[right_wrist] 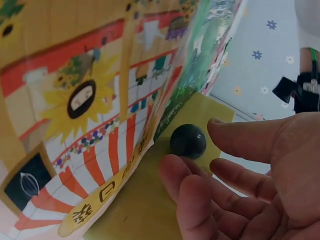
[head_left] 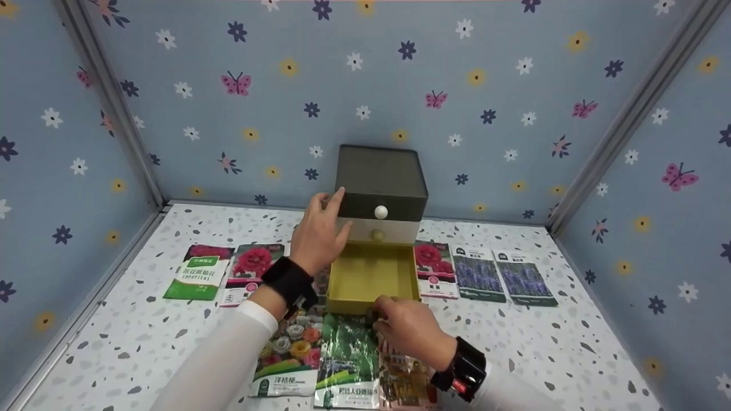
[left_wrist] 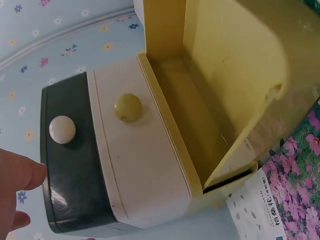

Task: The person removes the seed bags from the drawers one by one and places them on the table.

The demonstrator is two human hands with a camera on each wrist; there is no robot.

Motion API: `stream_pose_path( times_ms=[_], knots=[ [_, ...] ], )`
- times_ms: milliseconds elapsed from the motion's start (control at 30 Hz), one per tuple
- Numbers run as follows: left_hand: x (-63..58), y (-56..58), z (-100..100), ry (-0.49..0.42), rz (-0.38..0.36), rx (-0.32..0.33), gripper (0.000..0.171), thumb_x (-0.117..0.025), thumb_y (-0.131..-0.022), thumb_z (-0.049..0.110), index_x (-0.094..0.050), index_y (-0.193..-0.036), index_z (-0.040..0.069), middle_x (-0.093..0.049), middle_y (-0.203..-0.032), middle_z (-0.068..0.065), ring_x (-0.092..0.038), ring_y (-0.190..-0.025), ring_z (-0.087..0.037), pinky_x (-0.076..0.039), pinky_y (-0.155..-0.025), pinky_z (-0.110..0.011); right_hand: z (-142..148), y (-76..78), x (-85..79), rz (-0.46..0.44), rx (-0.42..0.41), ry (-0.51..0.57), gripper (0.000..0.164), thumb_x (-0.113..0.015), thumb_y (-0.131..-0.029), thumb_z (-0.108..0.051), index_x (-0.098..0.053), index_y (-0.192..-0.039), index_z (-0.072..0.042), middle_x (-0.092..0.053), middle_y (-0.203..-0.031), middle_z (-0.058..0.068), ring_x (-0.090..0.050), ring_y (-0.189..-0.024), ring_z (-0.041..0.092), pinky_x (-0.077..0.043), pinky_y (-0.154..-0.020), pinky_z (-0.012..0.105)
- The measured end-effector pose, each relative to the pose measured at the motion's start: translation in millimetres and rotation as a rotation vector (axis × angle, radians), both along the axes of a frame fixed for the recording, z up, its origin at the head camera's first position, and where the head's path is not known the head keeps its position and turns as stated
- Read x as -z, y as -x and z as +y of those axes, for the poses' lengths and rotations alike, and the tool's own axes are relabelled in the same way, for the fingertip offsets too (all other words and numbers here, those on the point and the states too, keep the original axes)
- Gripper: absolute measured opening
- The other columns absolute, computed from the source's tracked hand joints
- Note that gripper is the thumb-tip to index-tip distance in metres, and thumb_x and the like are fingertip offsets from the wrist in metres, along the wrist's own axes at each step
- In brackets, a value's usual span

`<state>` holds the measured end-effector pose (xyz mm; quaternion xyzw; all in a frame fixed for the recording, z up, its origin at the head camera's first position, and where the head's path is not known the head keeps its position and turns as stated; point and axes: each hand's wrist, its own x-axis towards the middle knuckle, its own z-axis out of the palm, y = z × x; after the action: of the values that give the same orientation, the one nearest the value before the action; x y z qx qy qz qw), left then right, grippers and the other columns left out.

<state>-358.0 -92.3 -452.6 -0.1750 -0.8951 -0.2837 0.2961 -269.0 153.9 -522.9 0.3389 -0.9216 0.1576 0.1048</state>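
Note:
A small drawer cabinet has a dark top drawer with a white knob, a white middle drawer with a yellow knob, and a yellow bottom drawer pulled out toward the person. At the cabinet's upper left side is my left hand, fingers extended, a fingertip right at the dark drawer's edge. My right hand is at the front of the yellow drawer, its thumb and curled fingers around a dark round knob.
Seed packets lie at the left, including a green-and-white one; purple-flower packets lie at the right. Before the drawer are a rose-pattern packet, a green packet and an orange-brown one. A patterned wall stands behind.

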Motion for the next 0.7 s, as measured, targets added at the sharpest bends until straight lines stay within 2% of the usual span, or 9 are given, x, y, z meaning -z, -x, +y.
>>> stream_pose_path(
  times_ms=[167, 467, 700],
  knots=[
    [-0.2, 10.3, -1.3, -0.018, -0.076, 0.007, 0.062, -0.072, -0.111, 0.022, -0.050, -0.167, 0.005, -0.056, -0.150, -0.033, -0.069, -0.118, -0.045, -0.061, -0.083, -0.056, -4.1, 2.1, 5.7, 0.090, -0.022, -0.052, 0.028, -0.091, -0.092, -0.016, -0.072, -0.111, -0.009, -0.075, -0.087, 0.005, -0.070, -0.067, 0.021, -0.059, -0.058, 0.039],
    [-10.1, 22.1, 0.3, 0.002, -0.152, 0.006, 0.062, -0.070, -0.112, 0.025, -0.049, -0.168, 0.007, -0.061, -0.147, -0.031, -0.070, -0.118, -0.045, -0.062, -0.092, -0.057, -10.1, 4.2, 4.5, 0.161, -0.056, -0.066, 0.024, -0.091, -0.092, -0.015, -0.072, -0.104, -0.009, -0.074, -0.081, 0.004, -0.068, -0.062, 0.020, -0.057, -0.052, 0.036],
    [-11.0, 29.2, 0.8, 0.002, -0.171, -0.001, 0.059, -0.069, -0.113, 0.024, -0.051, -0.166, 0.006, -0.065, -0.148, -0.027, -0.071, -0.120, -0.044, -0.061, -0.097, -0.057, -14.7, 4.6, 1.2, 0.147, -0.031, -0.141, 0.021, -0.092, -0.092, -0.019, -0.073, -0.097, -0.011, -0.072, -0.077, 0.001, -0.065, -0.061, 0.017, -0.054, -0.050, 0.035]
  ],
)
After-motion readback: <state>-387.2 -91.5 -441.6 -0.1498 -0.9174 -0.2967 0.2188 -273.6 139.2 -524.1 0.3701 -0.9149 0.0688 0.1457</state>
